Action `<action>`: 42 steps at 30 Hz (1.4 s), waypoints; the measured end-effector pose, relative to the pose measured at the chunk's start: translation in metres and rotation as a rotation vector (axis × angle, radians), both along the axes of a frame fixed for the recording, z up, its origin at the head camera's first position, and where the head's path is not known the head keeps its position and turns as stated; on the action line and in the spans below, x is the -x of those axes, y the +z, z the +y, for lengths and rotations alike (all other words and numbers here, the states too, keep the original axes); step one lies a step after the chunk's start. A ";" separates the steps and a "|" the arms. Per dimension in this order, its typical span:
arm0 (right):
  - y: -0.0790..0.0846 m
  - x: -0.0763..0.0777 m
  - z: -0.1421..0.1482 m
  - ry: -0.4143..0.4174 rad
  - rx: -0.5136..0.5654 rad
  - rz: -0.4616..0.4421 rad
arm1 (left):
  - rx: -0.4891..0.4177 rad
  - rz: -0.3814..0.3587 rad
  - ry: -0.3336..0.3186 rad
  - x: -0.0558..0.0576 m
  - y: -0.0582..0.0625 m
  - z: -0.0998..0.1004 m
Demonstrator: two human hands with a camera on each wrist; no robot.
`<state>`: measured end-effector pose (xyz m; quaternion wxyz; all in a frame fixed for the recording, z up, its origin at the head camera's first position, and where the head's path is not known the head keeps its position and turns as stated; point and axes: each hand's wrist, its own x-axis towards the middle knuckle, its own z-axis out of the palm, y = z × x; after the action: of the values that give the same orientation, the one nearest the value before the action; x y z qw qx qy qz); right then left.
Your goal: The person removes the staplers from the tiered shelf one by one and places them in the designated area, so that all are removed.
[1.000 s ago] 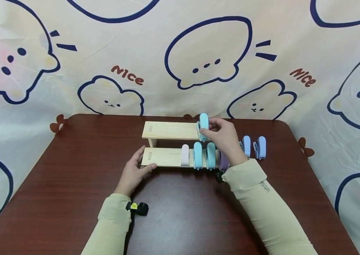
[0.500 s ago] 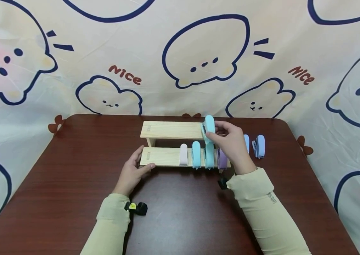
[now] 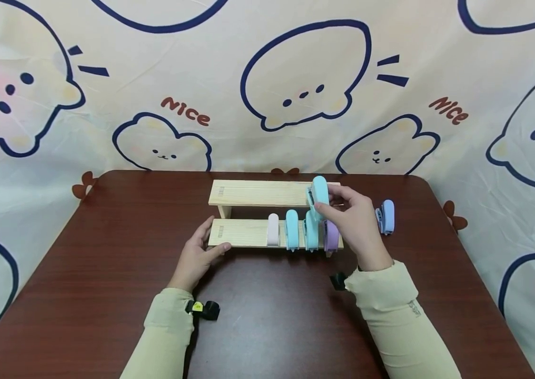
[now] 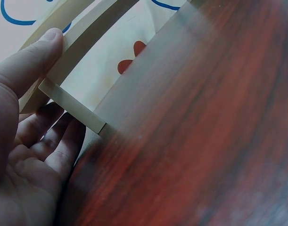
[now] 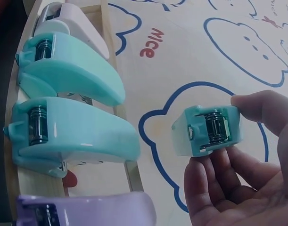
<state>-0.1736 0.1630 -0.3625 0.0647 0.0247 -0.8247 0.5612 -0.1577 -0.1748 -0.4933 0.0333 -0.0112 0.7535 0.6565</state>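
Observation:
My left hand (image 3: pixel 197 259) grips the left end of a two-tier wooden rack (image 3: pixel 244 232), thumb on the lower board and fingers curled beside and below it, as the left wrist view shows. My right hand (image 3: pixel 361 226) pinches a turquoise stapler (image 3: pixel 320 190) between thumb and fingers at the right part of the upper board (image 3: pixel 258 193). Whether that stapler touches the board cannot be told. Along the lower board stand a pale pink stapler (image 3: pixel 273 230), two turquoise staplers (image 5: pixel 82 129) and a purple stapler (image 5: pixel 92 209), all upright in a row.
A blue stapler (image 3: pixel 386 217) stands on the dark brown table (image 3: pixel 106 273) to the right of my right hand. Behind the table's far edge hangs a cloth (image 3: pixel 229 68) with cartoon outlines.
My right hand has moved the turquoise stapler rightward along the upper board. A second blue stapler on the table is now hidden behind that hand. My left hand stays on the rack.

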 end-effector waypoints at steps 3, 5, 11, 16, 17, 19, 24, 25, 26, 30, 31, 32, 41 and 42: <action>-0.001 -0.004 0.003 -0.008 0.005 0.027 | 0.000 -0.004 0.001 0.000 0.000 0.000; -0.003 -0.006 0.006 -0.014 -0.001 0.040 | 0.001 -0.009 0.001 0.000 0.000 0.001; -0.005 -0.013 0.012 -0.025 0.016 0.041 | 0.005 -0.017 0.004 -0.001 0.001 0.001; -0.005 -0.016 0.015 -0.020 0.045 0.054 | -0.003 -0.019 0.004 -0.001 0.001 0.000; -0.005 -0.016 0.016 -0.021 0.045 0.054 | -0.007 -0.021 0.005 -0.001 0.001 0.000; -0.006 -0.016 0.018 -0.027 0.043 0.053 | -0.009 -0.019 0.002 -0.001 0.000 0.000; -0.009 -0.016 0.023 -0.037 0.020 0.066 | -0.010 -0.011 -0.004 -0.001 -0.001 0.001; -0.009 -0.016 0.024 -0.037 0.018 0.072 | -0.010 -0.010 -0.004 -0.001 -0.001 0.001; -0.009 -0.016 0.025 -0.038 0.019 0.078 | -0.008 -0.010 -0.005 -0.001 -0.001 0.001; -0.009 -0.016 0.030 -0.038 0.044 0.103 | -0.004 -0.012 -0.002 0.000 0.001 0.002; -0.009 -0.016 0.031 -0.038 0.049 0.108 | -0.002 -0.015 -0.002 0.000 0.001 0.002; -0.009 -0.015 0.032 -0.038 0.053 0.111 | -0.001 -0.017 -0.001 0.000 0.001 0.002; -0.006 -0.016 0.044 -0.095 0.017 0.075 | 0.002 -0.025 0.004 0.000 0.000 0.001; -0.006 -0.016 0.046 -0.099 0.021 0.072 | 0.004 -0.022 0.004 0.000 0.000 0.001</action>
<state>-0.1575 0.2090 -0.3682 0.1222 0.0035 -0.8161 0.5649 -0.1581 -0.1733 -0.4937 0.0403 -0.0200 0.7545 0.6548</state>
